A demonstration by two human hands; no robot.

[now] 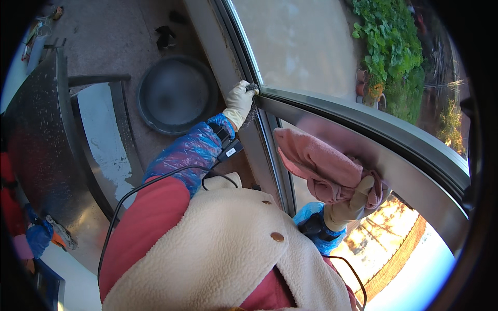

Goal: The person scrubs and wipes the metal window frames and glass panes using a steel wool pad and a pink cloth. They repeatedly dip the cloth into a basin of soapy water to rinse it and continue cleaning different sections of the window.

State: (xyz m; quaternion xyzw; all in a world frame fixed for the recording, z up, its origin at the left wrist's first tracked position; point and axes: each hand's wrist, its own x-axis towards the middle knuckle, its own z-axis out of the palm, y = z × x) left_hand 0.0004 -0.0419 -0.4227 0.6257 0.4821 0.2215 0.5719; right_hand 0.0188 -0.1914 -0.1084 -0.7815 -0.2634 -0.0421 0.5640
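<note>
My left hand (pixel 240 103), in a cream rubber glove, grips a grey scouring pad (pixel 251 112) against the corner where the window's metal frame (pixel 268 102) meets the side track. Blue plastic covers the sleeve, with a black strapped device at the wrist. To the right, my right hand (pixel 350 206), gloved as well, holds a folded pink cloth (pixel 323 163) against the horizontal metal rail. Part of the pad is hidden by the left hand's fingers. Glass panes (pixel 303 46) lie beyond the frame.
A round dark basin (pixel 177 95) stands on the floor at left, near a metal-topped table (pixel 42 155). A co-worker's gloved hand (pixel 60 232) shows at the lower left. Black cables run from both my arms. Green plants (pixel 393 58) and pots appear outside the window.
</note>
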